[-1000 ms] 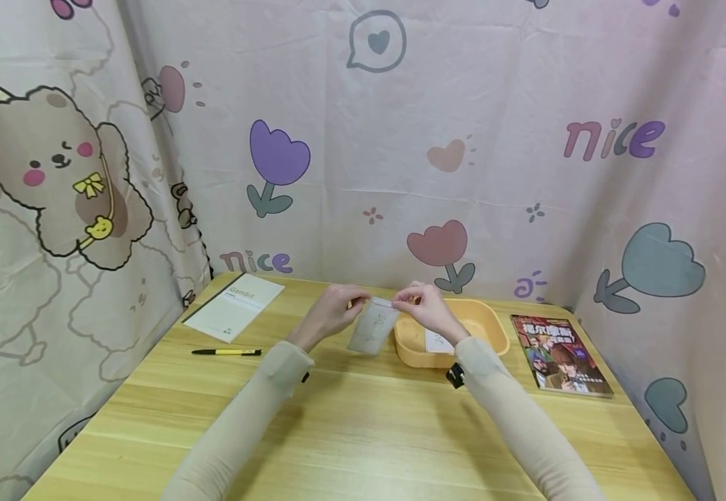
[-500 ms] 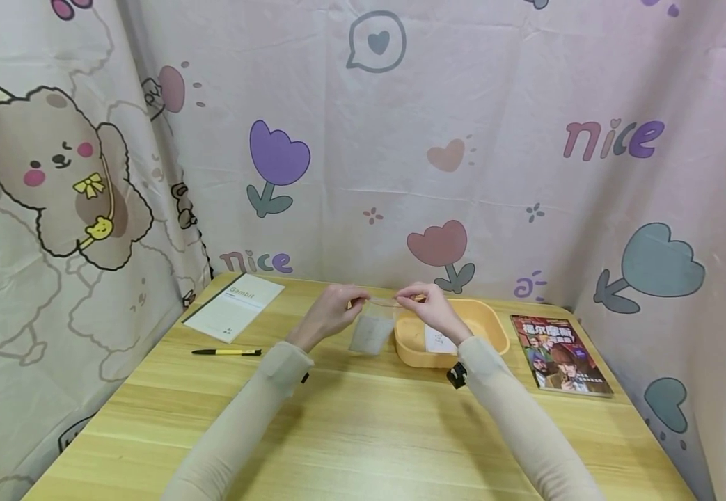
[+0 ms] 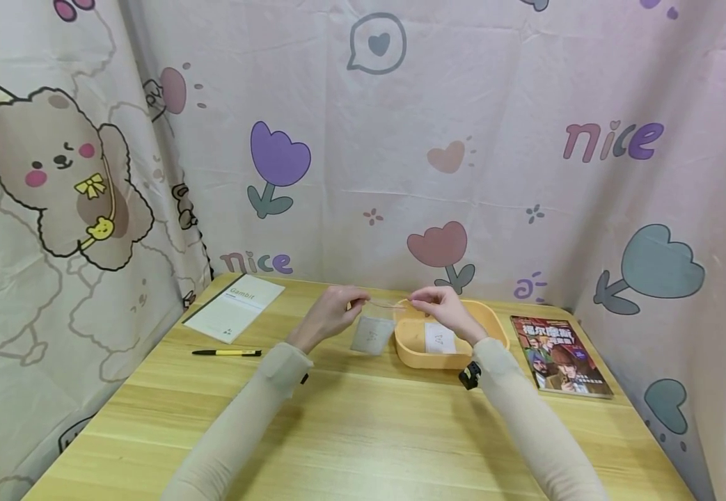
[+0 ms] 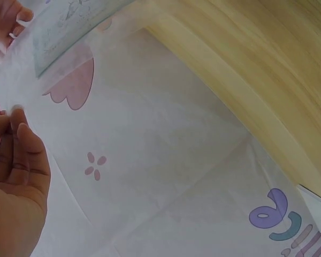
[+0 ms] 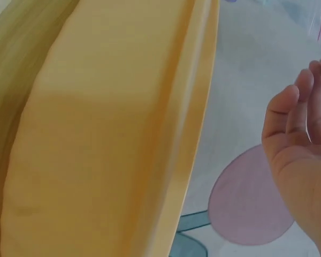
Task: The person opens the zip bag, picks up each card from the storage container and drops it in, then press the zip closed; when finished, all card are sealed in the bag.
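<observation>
A small clear zip bag (image 3: 372,335) with a red seal line hangs above the table, a whitish sheet with a drawing inside it. My left hand (image 3: 331,314) pinches its upper left corner between thumb and fingertips; that hand (image 4: 21,171) is also in the left wrist view, with the bag (image 4: 77,24) above it. My right hand (image 3: 445,312) is just beyond the bag's right end, over the yellow tray's rim. In the right wrist view the right hand (image 5: 297,128) has loosely bent fingers, apart from the bag's visible edge; its thumb is out of frame.
The yellow tray (image 3: 428,360) holds a white card with a drawing (image 3: 440,339). A Gambit notebook (image 3: 235,307) and a yellow and black pen (image 3: 227,353) lie at left, a colourful comic-style book (image 3: 561,356) at right. A printed curtain (image 3: 363,174) hangs behind the table.
My right hand has moved rightward along the bag's top and off its end. The left hand has hardly moved, and the bag's lower part has swung to face the viewer.
</observation>
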Action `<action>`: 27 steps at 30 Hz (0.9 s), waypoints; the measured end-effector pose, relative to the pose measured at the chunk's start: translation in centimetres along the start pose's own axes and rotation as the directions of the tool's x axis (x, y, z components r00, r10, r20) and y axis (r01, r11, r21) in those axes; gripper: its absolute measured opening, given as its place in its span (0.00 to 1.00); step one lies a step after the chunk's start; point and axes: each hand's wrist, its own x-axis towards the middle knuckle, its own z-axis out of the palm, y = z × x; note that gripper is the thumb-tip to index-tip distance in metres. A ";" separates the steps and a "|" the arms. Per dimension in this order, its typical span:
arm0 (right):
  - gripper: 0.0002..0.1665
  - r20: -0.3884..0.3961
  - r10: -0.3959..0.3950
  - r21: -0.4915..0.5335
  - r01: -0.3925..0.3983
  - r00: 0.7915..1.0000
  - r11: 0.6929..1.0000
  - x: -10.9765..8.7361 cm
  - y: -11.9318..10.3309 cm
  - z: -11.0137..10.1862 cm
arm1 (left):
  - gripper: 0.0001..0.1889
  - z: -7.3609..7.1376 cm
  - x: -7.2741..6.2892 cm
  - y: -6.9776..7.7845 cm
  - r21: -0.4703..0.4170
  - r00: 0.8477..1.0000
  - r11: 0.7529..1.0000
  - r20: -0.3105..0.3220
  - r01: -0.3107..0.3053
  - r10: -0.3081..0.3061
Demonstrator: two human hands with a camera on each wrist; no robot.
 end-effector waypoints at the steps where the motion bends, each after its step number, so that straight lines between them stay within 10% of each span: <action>1: 0.14 0.010 0.008 -0.010 -0.007 1.000 1.000 -0.1 0.2 -0.2 | 0.07 0.0 0.0 0.0 0.000 1.000 1.000 0.001 0.001 -0.001; 27: 0.20 0.222 0.146 -0.203 -0.101 0.964 0.974 -1.8 5.8 -3.3 | 0.07 0.4 0.3 -0.1 -0.005 1.000 1.000 0.012 0.000 0.000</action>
